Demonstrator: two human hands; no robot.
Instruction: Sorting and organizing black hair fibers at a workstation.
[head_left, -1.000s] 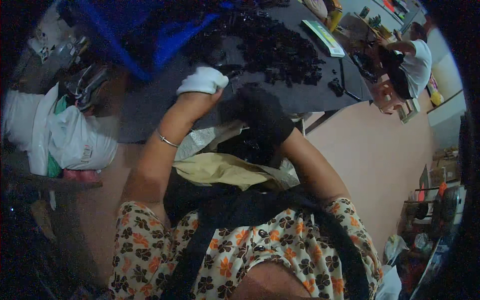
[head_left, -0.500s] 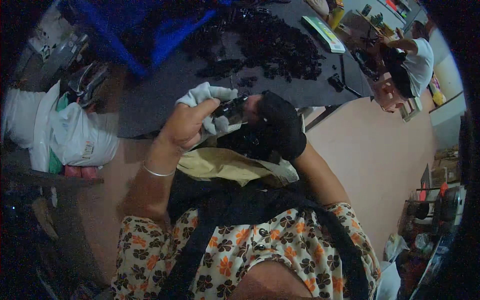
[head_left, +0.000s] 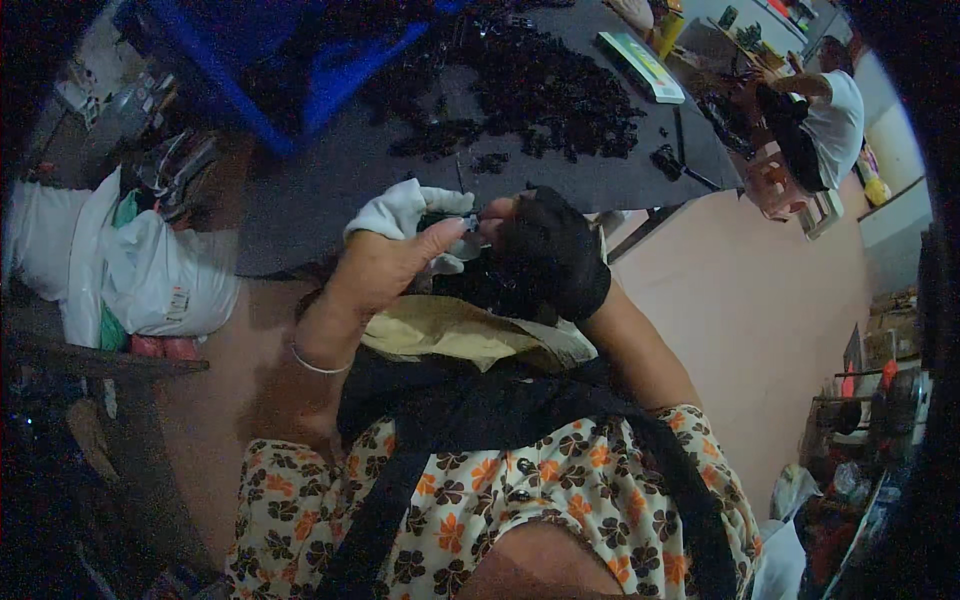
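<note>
head view looks down on a person in a flower-print top with a dark strap across the chest, both hands raised close together at the near edge of a dark bench point(head_left: 330, 200). the left hand point(head_left: 385, 265) is bare, with a thin bangle at the wrist, and its fingers are closed around a white cloth point(head_left: 400, 207) bunched against the palm, thumb stretched toward the other hand. the right hand point(head_left: 545, 255) wears a black glove and is clenched on a small dark part point(head_left: 470, 228) pinched between the two hands; its shape is too small to tell. under the hands lies a yellowish cloth point(head_left: 460, 335) on the lap. farther out on the bench spreads a heap of small black parts point(head_left: 540, 85), well apart from the hands. a blue crate point(head_left: 300, 60) sits at the far left, white plastic bags point(head_left: 150, 270) lie on the floor to the left, and another person in a white shirt point(head_left: 825, 115) works at the far right.
</note>
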